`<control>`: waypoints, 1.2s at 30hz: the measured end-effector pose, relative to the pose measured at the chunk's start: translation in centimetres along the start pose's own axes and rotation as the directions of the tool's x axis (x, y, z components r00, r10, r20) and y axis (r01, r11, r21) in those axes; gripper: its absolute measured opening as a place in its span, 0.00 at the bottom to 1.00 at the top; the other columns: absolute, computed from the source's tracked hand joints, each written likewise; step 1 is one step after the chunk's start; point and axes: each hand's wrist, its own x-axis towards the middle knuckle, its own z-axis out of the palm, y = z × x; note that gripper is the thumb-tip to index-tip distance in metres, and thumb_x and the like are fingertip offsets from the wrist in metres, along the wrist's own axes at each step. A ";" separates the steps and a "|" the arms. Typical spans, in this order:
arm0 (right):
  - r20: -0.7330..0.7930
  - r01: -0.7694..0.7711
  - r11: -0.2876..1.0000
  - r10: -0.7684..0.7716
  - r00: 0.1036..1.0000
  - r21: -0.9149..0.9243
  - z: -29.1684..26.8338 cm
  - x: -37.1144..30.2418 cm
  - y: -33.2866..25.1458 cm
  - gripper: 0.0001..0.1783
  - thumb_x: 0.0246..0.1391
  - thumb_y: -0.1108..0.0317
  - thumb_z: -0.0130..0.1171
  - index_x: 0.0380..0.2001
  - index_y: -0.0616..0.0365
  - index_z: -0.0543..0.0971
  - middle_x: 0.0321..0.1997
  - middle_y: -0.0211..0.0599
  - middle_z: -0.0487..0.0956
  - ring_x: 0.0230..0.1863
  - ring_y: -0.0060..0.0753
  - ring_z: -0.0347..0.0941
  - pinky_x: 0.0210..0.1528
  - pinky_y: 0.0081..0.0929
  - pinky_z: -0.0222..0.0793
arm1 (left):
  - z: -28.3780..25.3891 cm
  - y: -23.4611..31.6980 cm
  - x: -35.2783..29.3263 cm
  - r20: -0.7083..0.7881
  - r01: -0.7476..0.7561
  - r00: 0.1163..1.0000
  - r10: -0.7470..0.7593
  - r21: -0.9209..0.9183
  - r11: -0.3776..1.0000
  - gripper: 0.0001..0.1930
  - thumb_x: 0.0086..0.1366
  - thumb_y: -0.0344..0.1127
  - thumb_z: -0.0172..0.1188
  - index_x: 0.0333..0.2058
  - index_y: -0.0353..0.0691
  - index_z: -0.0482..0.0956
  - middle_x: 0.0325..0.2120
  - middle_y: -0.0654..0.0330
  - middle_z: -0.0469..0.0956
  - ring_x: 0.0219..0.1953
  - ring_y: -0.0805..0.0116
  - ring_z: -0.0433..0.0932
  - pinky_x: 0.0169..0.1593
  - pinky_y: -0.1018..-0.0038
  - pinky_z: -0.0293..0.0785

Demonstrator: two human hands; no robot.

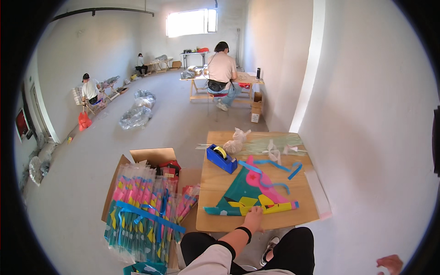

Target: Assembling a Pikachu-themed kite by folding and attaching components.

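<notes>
A triangular kite point(250, 185) in teal, pink and yellow lies on the wooden table point(214, 181), with blue ribbon tails point(276, 186) trailing over its right side. The kite's near edge is folded or rolled into a narrow strip. My left hand point(254, 218) is on the middle of that strip, its fingers closed over the edge. Away to the lower right, off the table, my right hand point(389, 263) is raised with fingers loosely bent and apart; nothing shows in it. A blue tape dispenser point(222, 159) with a yellow roll stands left of the kite's tip.
Thin pale rods point(275, 143) and white plastic bags point(233, 145) lie at the table's far side. On the left, a cardboard box point(153, 156) is heaped with packed kites point(137, 211). A wall point(366, 114) rises at the right. People sit working farther off.
</notes>
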 end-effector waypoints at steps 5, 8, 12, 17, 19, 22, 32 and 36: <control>0.054 0.054 0.996 -0.058 0.997 0.066 13.6 10.8 2.5 0.12 0.48 0.69 0.75 0.39 0.49 0.90 0.43 0.31 0.88 0.47 0.36 0.84 0.51 0.36 0.77 | -1.1 -0.4 -1.1 0.148 -0.027 0.989 0.014 0.085 0.996 0.68 0.41 0.75 0.78 0.70 0.30 0.63 0.65 0.45 0.67 0.64 0.46 0.68 0.63 0.60 0.76; 0.312 0.548 0.832 -0.545 0.778 0.086 14.6 18.1 0.3 0.12 0.58 0.57 0.70 0.43 0.47 0.85 0.43 0.27 0.86 0.44 0.32 0.84 0.47 0.35 0.77 | -1.8 -0.3 -0.9 0.127 -0.012 0.992 -0.001 0.103 0.995 0.68 0.41 0.75 0.77 0.70 0.30 0.63 0.65 0.45 0.66 0.64 0.45 0.69 0.63 0.60 0.76; 0.620 0.936 0.352 -0.729 0.290 -0.024 15.3 25.4 -3.7 0.11 0.62 0.53 0.64 0.42 0.45 0.83 0.42 0.27 0.82 0.39 0.30 0.81 0.41 0.34 0.76 | -1.5 0.8 -0.1 0.112 -0.034 0.993 0.020 0.123 0.992 0.68 0.42 0.75 0.77 0.70 0.30 0.62 0.66 0.45 0.66 0.63 0.45 0.69 0.63 0.60 0.76; 0.603 0.999 0.028 -0.798 -0.005 0.045 23.6 31.5 -7.5 0.08 0.55 0.59 0.65 0.28 0.48 0.87 0.33 0.29 0.83 0.41 0.33 0.82 0.44 0.39 0.76 | 5.7 2.8 2.9 -0.012 -0.035 0.999 0.037 0.118 0.992 0.62 0.37 0.75 0.79 0.61 0.30 0.73 0.55 0.52 0.71 0.57 0.51 0.71 0.58 0.61 0.78; 0.575 0.965 0.216 -0.813 0.092 0.150 23.7 32.8 -12.6 0.06 0.55 0.62 0.64 0.29 0.47 0.86 0.35 0.27 0.83 0.41 0.34 0.81 0.44 0.38 0.74 | 11.8 -0.3 7.5 -0.142 0.045 0.989 -0.042 0.017 0.999 0.60 0.37 0.73 0.80 0.61 0.33 0.74 0.56 0.54 0.72 0.58 0.51 0.70 0.58 0.61 0.78; 0.736 0.990 -0.133 -0.666 -0.119 0.040 20.7 34.3 -22.0 0.05 0.56 0.64 0.61 0.33 0.46 0.85 0.37 0.25 0.82 0.42 0.32 0.79 0.43 0.34 0.70 | 15.6 -5.6 5.7 -0.166 0.116 0.979 -0.117 -0.013 0.993 0.58 0.36 0.71 0.82 0.61 0.36 0.76 0.56 0.55 0.72 0.59 0.51 0.70 0.59 0.61 0.78; 0.879 0.883 -0.291 -0.420 0.227 -0.367 -3.0 34.8 -21.3 0.06 0.60 0.62 0.67 0.32 0.47 0.80 0.31 0.24 0.80 0.40 0.27 0.80 0.41 0.30 0.72 | -1.9 -0.6 -1.0 0.050 0.021 0.998 -0.024 0.046 0.999 0.57 0.35 0.68 0.84 0.61 0.38 0.76 0.58 0.57 0.71 0.60 0.52 0.70 0.61 0.64 0.78; 0.724 0.774 -0.001 -0.354 0.592 -0.633 -12.9 25.9 -19.5 0.14 0.66 0.54 0.65 0.47 0.50 0.85 0.42 0.38 0.85 0.44 0.35 0.82 0.45 0.37 0.75 | -1.1 -0.9 -1.1 0.006 0.011 1.000 -0.011 0.008 1.000 0.58 0.35 0.68 0.84 0.61 0.36 0.75 0.57 0.56 0.71 0.60 0.52 0.70 0.60 0.64 0.79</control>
